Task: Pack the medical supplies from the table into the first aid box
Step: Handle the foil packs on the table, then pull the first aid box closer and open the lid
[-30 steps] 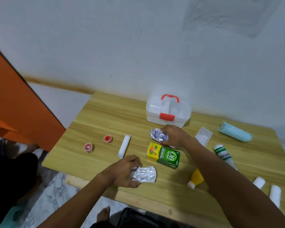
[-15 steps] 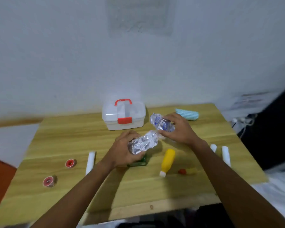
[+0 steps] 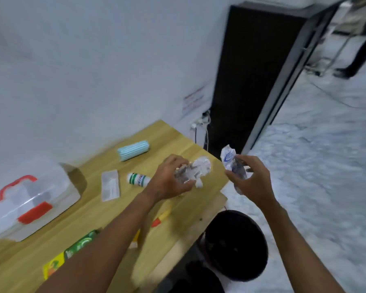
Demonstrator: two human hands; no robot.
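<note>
Gripping a crumpled foil pack [image 3: 193,171], the left hand [image 3: 170,181] hangs above the right end of the wooden table [image 3: 106,216], its fingers curled round the silvery wad. The right hand [image 3: 249,179] is just beside it, past the table's edge and over the pale floor [image 3: 317,166], and it clutches a second crumpled pack [image 3: 230,163] with blue print, which sticks up above the fingertips. The two packs are close but apart. Below the right forearm, on the floor, stands a round black bin [image 3: 237,246]. Just left of the left hand a white bottle with green stripes [image 3: 138,179] lies on its side on the table, and left of that lies a flat clear packet [image 3: 110,185]. Beyond the left hand, towards the wall, rests a pale blue ribbed roll [image 3: 133,150]. Well to the left of both hands sits the first aid box [image 3: 32,204], clear white with a red handle and red clasp, its lid down. Under the left forearm a green and yellow carton [image 3: 72,253] shows in part, and a yellow tube with a red tip [image 3: 162,216] pokes out on the forearm's right side. The picture is blurred by motion, so the print on the items cannot be read.
</note>
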